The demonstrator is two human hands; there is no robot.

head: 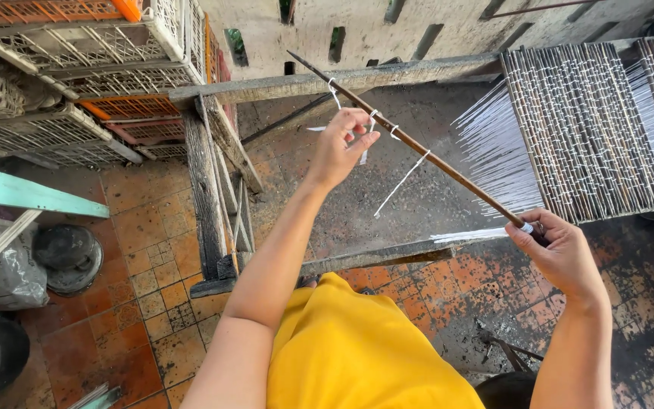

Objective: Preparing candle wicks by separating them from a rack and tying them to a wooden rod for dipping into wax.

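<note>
A long, thin brown wooden rod (410,140) slants from upper left to lower right across a rough wooden frame (357,78): the right hand (562,254) clenches its lower end, the left hand (340,148) pinches a white string loop (372,121) tied mid-rod, beside a slatted woven mat (584,129)
</note>
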